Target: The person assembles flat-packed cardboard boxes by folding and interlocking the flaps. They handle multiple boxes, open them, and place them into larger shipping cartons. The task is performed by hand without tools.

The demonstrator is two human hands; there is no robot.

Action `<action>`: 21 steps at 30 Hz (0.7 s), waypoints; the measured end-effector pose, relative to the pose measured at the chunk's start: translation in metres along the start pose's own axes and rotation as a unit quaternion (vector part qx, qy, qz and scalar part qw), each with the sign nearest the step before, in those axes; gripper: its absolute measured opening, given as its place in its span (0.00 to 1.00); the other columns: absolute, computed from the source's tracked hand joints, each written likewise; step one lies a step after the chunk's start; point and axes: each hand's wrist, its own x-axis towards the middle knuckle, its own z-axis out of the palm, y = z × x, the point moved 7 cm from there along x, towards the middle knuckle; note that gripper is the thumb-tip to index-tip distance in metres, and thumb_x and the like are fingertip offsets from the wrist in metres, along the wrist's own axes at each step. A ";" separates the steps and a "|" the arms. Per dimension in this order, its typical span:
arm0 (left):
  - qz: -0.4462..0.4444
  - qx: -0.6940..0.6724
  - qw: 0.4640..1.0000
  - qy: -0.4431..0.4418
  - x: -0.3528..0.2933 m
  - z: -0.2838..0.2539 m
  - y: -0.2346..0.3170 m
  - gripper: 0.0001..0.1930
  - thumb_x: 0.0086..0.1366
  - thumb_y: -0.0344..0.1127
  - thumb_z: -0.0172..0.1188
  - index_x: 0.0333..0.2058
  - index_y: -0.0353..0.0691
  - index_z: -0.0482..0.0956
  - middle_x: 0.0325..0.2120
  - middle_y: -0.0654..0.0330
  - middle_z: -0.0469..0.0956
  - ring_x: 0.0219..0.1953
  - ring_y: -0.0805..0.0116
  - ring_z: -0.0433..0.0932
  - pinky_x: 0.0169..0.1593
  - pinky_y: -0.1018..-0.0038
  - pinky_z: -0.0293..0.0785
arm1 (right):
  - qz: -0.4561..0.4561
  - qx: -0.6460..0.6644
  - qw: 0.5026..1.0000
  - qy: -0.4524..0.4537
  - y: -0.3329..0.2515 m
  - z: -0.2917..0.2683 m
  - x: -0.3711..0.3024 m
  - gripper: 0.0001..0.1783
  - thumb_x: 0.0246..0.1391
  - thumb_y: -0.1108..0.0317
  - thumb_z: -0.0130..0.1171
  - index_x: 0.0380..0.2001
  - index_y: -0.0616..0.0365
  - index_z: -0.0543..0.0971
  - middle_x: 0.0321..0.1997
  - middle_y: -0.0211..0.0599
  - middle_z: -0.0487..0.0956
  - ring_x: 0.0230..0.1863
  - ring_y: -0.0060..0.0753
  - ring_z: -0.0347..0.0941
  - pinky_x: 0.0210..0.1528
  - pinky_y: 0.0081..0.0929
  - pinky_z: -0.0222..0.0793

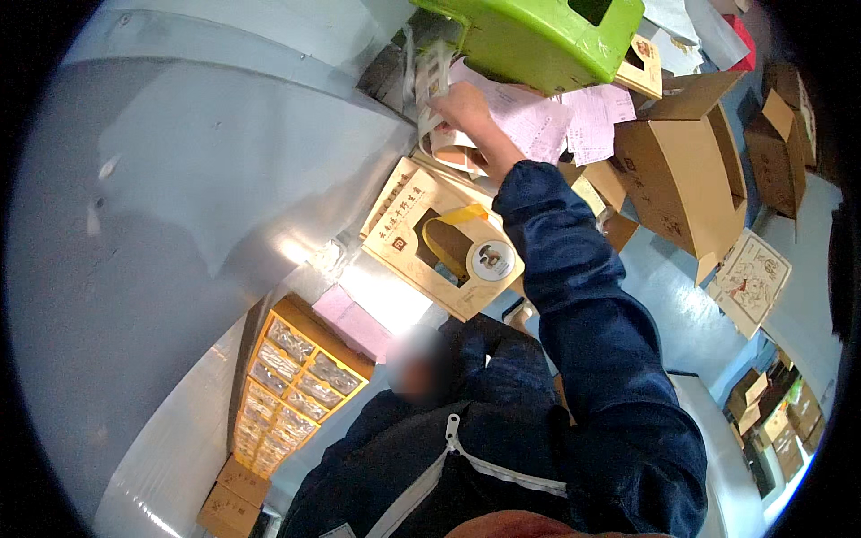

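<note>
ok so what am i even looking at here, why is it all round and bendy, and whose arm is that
This is one picture from a wide fisheye camera worn on a person's head, looking down. That lens bends straight edges, hence the round look. There is no machine, only bare hands.

The arm in the dark blue sleeve is the wearer's own. Its hand reaches up to a pile of pink paper sheets and a white plastic piece, just under a green plastic bin. Whether it grips anything is unclear, and I cannot tell which hand it is.

Below lies a flat tan carton with a window. To the right stands an open brown cardboard box. Another person in blue is below.
</note>
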 end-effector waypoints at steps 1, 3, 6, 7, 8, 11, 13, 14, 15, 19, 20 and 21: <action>0.000 0.002 1.000 -0.002 0.006 -0.003 0.003 0.10 0.54 0.39 0.56 0.34 0.44 0.77 0.36 0.59 0.75 0.40 0.60 0.70 0.44 0.68 0.69 | -0.006 0.009 1.000 -0.015 -0.005 -0.010 0.003 0.18 0.40 0.59 0.59 0.25 0.68 0.79 0.21 0.43 0.79 0.23 0.33 0.78 0.28 0.27 0.74; -0.009 -0.002 1.000 -0.002 0.007 -0.008 0.009 0.10 0.55 0.38 0.56 0.35 0.43 0.77 0.35 0.59 0.75 0.39 0.63 0.71 0.43 0.70 0.69 | 0.001 0.075 0.997 -0.036 -0.021 -0.020 -0.003 0.19 0.41 0.60 0.59 0.28 0.69 0.79 0.27 0.48 0.79 0.27 0.40 0.77 0.30 0.29 0.74; -0.008 -0.007 1.000 -0.010 0.017 -0.018 0.024 0.11 0.56 0.36 0.56 0.37 0.40 0.76 0.34 0.60 0.75 0.37 0.66 0.71 0.42 0.73 0.69 | 0.006 0.158 0.985 -0.067 -0.032 -0.036 -0.008 0.25 0.37 0.53 0.61 0.28 0.68 0.79 0.27 0.50 0.79 0.29 0.46 0.77 0.35 0.32 0.71; -0.011 -0.010 1.000 -0.018 0.018 -0.024 0.037 0.11 0.56 0.36 0.56 0.38 0.40 0.75 0.34 0.60 0.75 0.37 0.67 0.71 0.42 0.74 0.69 | -0.005 0.177 0.981 -0.077 -0.046 -0.045 -0.017 0.23 0.39 0.57 0.60 0.30 0.70 0.78 0.29 0.50 0.79 0.29 0.43 0.77 0.32 0.30 0.73; -0.013 -0.017 0.999 -0.029 0.020 -0.034 0.055 0.12 0.56 0.35 0.56 0.39 0.39 0.75 0.33 0.61 0.75 0.36 0.69 0.72 0.42 0.74 0.69 | -0.017 0.195 0.977 -0.086 -0.061 -0.054 -0.026 0.21 0.41 0.61 0.60 0.32 0.72 0.77 0.31 0.50 0.78 0.28 0.40 0.77 0.30 0.29 0.74; -0.013 -0.106 0.990 -0.088 0.021 -0.080 0.154 0.13 0.57 0.34 0.56 0.41 0.36 0.74 0.32 0.61 0.76 0.35 0.72 0.72 0.41 0.77 0.69 | -0.051 0.138 0.986 -0.085 -0.108 -0.100 -0.059 0.23 0.42 0.60 0.61 0.33 0.74 0.77 0.32 0.49 0.78 0.28 0.34 0.76 0.31 0.25 0.72; -0.001 -0.234 0.971 -0.048 0.018 -0.117 0.228 0.12 0.55 0.29 0.56 0.39 0.36 0.74 0.32 0.62 0.76 0.35 0.75 0.72 0.41 0.78 0.68 | -0.075 0.167 0.976 -0.122 -0.147 -0.123 -0.092 0.24 0.42 0.58 0.61 0.32 0.74 0.77 0.32 0.49 0.78 0.28 0.33 0.76 0.33 0.24 0.70; 0.019 -0.297 0.955 -0.014 0.018 -0.136 0.264 0.11 0.53 0.25 0.57 0.37 0.36 0.75 0.34 0.62 0.76 0.35 0.76 0.71 0.41 0.78 0.68 | -0.106 0.140 0.979 -0.102 -0.163 -0.134 -0.103 0.24 0.41 0.57 0.61 0.34 0.71 0.78 0.31 0.45 0.79 0.29 0.30 0.75 0.36 0.24 0.68; 0.062 -0.149 0.985 0.066 0.021 -0.159 0.296 0.14 0.52 0.25 0.59 0.39 0.37 0.73 0.36 0.61 0.75 0.37 0.72 0.72 0.43 0.76 0.67 | -0.125 0.120 0.981 -0.088 -0.168 -0.141 -0.107 0.24 0.41 0.57 0.61 0.35 0.70 0.78 0.31 0.45 0.79 0.30 0.30 0.75 0.36 0.24 0.68; 0.278 -0.130 0.915 0.263 0.047 -0.226 0.365 0.35 0.43 0.23 0.64 0.53 0.34 0.60 0.46 0.51 0.70 0.48 0.60 0.70 0.51 0.70 0.66 | -0.177 0.131 0.974 -0.048 -0.183 -0.168 -0.123 0.24 0.41 0.56 0.60 0.38 0.66 0.78 0.32 0.40 0.79 0.33 0.30 0.75 0.38 0.23 0.68; 0.293 -0.146 0.900 0.288 0.052 -0.242 0.381 0.41 0.44 0.24 0.65 0.56 0.33 0.54 0.50 0.47 0.65 0.53 0.57 0.65 0.52 0.68 0.65 | -0.205 0.129 0.969 -0.041 -0.197 -0.179 -0.138 0.24 0.42 0.56 0.60 0.38 0.65 0.78 0.32 0.39 0.80 0.33 0.30 0.75 0.38 0.22 0.68; 0.305 -0.153 0.891 0.299 0.057 -0.252 0.400 0.43 0.43 0.25 0.66 0.57 0.34 0.51 0.53 0.45 0.61 0.55 0.55 0.62 0.53 0.67 0.64 | -0.228 0.123 0.965 -0.028 -0.209 -0.195 -0.155 0.24 0.42 0.56 0.60 0.38 0.64 0.78 0.32 0.38 0.80 0.33 0.31 0.75 0.39 0.21 0.68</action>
